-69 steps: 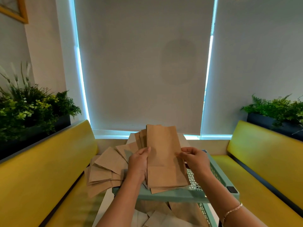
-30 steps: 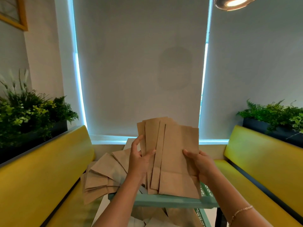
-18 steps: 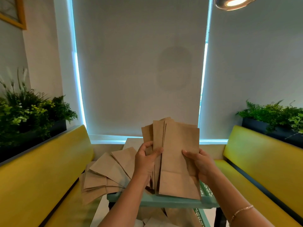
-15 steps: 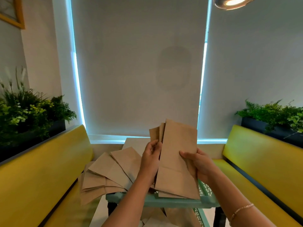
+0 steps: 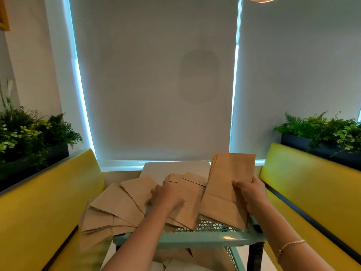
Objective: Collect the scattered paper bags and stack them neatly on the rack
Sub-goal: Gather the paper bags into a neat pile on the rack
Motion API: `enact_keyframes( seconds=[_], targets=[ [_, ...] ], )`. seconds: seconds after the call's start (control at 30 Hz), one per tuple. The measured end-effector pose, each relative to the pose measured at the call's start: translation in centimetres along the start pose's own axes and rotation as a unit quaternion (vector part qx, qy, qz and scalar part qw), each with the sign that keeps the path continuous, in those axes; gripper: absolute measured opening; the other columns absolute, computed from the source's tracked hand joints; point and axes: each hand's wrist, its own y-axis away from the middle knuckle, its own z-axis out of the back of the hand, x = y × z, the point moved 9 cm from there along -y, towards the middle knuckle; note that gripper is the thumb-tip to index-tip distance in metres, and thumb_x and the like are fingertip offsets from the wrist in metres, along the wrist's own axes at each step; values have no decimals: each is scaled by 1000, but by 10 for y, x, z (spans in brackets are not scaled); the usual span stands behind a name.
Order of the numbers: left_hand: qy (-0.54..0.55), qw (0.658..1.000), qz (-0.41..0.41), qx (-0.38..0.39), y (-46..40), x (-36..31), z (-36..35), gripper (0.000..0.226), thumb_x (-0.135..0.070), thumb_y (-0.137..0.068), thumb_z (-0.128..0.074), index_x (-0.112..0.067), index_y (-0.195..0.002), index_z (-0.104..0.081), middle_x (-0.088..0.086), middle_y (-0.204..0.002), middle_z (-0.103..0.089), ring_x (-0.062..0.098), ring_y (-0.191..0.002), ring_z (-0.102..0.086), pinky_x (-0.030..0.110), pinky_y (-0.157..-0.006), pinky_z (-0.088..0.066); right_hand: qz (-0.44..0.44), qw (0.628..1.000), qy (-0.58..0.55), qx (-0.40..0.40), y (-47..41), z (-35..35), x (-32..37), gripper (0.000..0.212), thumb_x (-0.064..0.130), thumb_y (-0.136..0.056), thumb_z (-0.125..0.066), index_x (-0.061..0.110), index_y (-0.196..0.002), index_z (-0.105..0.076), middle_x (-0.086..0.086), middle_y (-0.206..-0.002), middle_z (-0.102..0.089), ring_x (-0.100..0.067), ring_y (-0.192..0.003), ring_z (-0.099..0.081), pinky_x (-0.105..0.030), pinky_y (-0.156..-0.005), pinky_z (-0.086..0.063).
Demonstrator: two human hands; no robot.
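1. The right hand (image 5: 252,196) grips a squared bundle of brown paper bags (image 5: 228,184), thumb curled over the front face and fingers wrapped behind the right edge. The bundle stands tilted, with its lower end resting on the top shelf of the rack.
2. The rack (image 5: 211,238) is mint green with a perforated mesh shelf and a rounded front rim. It stands directly in front of the person, over a white table (image 5: 175,168).
3. The left hand (image 5: 166,196) lies palm down on a loose group of bags (image 5: 187,200) in the middle of the shelf. The hand is blurred; whether the fingers are spread flat or curled round an edge cannot be told.
4. A fanned spread of bags (image 5: 115,210) lies to the left, overhanging the rack's left edge and reaching over the yellow bench (image 5: 39,202) on that side.
5. More brown bags (image 5: 207,257) are visible on a lower level beneath the top shelf.
6. A second yellow bench (image 5: 312,188) runs along the right side. Dark planters with green foliage (image 5: 29,137) sit behind both benches. Drawn grey roller blinds (image 5: 156,79) cover the window ahead.
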Motion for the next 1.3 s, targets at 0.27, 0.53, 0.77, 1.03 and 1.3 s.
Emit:
enact_keyframes(
  seconds=[0.27,0.53,0.77,1.03,1.3],
  targets=[
    [-113,993,0,-19,-2,0,-12,94,-56,-70,-73,-19,-143,-28,12,-140,-35,30,-129,-35,45,-103,-36,17,999,40,-13,0,-3,-9,35,9,-78,-72,12,-111,-60,-14,-101,-68,-31,-89,-65,-49,-85,-53],
    [-79,996,-23,-16,-6,-7,-18,72,-43,-75,-74,-15,-133,-42,10,-133,-41,28,-121,-42,39,-97,-41,5,1000,20,-13,0,0,-11,35,10,-79,-71,10,-111,-58,-14,-105,-66,-32,-93,-63,-51,-88,-51],
    [-69,988,-133,-35,-23,-55,-16,80,-55,-74,-66,-15,-137,-37,10,-140,-36,29,-131,-29,39,-109,-32,8,1000,5,6,-3,-1,-13,36,8,-82,-69,7,-115,-55,-12,-100,-64,-28,-87,-62,-43,-79,-53],
    [-91,989,-106,-52,-34,-54,-24,101,-49,-59,-83,-13,-138,-33,11,-140,-37,28,-129,-36,38,-105,-35,32,999,12,13,-7,-3,-12,30,8,-82,-68,15,-108,-55,-7,-97,-62,-22,-82,-60,-38,-75,-52],
    [18,992,-111,-49,-22,-51,-10,42,-35,-78,-74,-6,-106,-62,11,-114,-63,25,-104,-58,31,-81,-46,25,1000,17,2,-6,-1,-14,29,10,-81,-69,18,-104,-54,-4,-94,-61,-25,-87,-61,-41,-82,-53]
  ],
)
